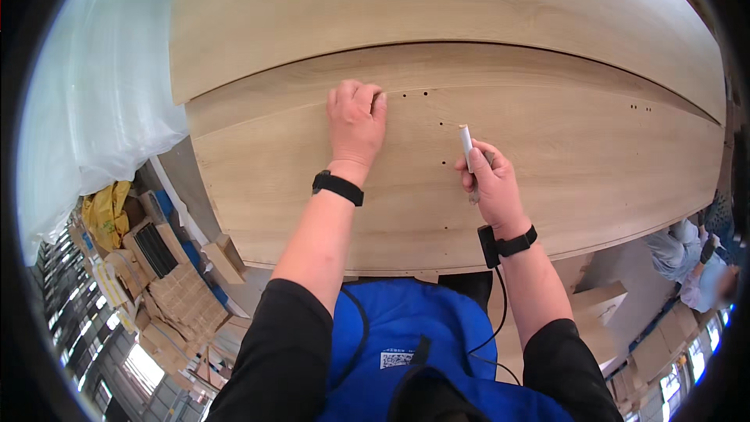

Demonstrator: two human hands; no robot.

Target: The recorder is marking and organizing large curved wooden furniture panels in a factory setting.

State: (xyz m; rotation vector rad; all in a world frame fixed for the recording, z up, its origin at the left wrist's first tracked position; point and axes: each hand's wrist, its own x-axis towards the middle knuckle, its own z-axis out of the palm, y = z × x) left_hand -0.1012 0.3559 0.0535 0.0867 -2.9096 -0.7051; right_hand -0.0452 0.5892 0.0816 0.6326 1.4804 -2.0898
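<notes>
A wide light wood-grain panel (539, 180) lies in front of me, with several small dark holes in its face. My left hand (357, 125) rests on it with the fingers curled down, left of two holes near the far seam. Whatever those fingertips hold, if anything, is hidden. Right of the holes, my right hand (492, 180) is closed round a slim white stick (466, 141) with a tan tip, pointing up and away from me. A greyish piece (474, 196) also shows at that hand's fingers; its kind is unclear.
Beyond the seam lies another wood-grain panel (437, 0). Translucent plastic sheeting (101, 70) hangs at the left. Below it are stacked cardboard pieces (183, 297) and a yellow bag (106, 215). Another person (695, 266) is at the far right, near more boxes.
</notes>
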